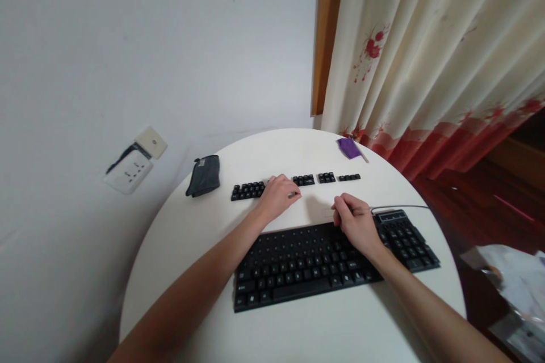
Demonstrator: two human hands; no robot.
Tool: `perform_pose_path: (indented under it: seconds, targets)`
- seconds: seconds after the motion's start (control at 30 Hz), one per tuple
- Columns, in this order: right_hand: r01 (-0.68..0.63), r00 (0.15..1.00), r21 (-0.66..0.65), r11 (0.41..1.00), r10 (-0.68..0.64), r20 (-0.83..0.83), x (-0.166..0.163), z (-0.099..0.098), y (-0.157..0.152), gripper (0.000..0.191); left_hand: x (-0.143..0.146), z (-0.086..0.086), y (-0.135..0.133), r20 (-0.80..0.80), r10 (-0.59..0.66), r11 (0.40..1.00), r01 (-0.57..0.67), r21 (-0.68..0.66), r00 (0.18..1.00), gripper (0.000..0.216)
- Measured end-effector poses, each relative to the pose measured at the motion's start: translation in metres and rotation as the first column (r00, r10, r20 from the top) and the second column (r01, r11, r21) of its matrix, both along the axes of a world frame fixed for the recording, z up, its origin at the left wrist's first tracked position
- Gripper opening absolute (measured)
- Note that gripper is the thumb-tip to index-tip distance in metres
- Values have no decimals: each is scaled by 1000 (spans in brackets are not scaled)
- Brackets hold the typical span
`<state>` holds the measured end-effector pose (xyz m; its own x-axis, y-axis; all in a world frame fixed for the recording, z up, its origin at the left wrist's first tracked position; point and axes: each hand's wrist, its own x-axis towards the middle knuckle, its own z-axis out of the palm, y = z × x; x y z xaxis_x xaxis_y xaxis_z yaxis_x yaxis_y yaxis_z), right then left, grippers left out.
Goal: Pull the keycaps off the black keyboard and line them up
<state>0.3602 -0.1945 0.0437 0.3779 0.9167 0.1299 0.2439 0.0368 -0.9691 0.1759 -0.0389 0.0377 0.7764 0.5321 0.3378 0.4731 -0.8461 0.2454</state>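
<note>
A black keyboard (304,272) lies on the white table, and its upper rows on the left and middle show small bare posts where keycaps are off. Loose keycaps stand in rows beyond it: a block (247,190) at the left, then smaller groups (303,180), (326,177) and a short line (349,177). My left hand (277,197) rests by these keycaps with fingers curled together; a small greyish bit shows at its fingertips, too small to name. My right hand (355,222) is closed above the keyboard's upper edge; what it grips is hidden.
A dark zip pouch (204,176) lies at the table's left. A purple cloth flag on a stick (349,148) lies at the far right edge. The keyboard's cable (400,206) runs off to the right. Wall sockets (130,172) and a curtain (383,68) stand behind.
</note>
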Motion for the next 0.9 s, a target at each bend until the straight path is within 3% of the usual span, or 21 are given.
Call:
perform_pose_path:
  seconds: [0.43,0.7,0.9]
  targets:
    - [-15,1000,0,1000,15,1,-2,3,-1,39,-3,0,-1,67,154,988,-154,-4,986,6]
    - [-13,1000,1,1000,13,5,0,5,-2,40,-3,-2,-1,80,232,972,-234,22,970,44]
    - [-15,1000,2,1000,15,-3,-1,5,-2,40,-2,-4,0,69,272,962,-274,18,960,52]
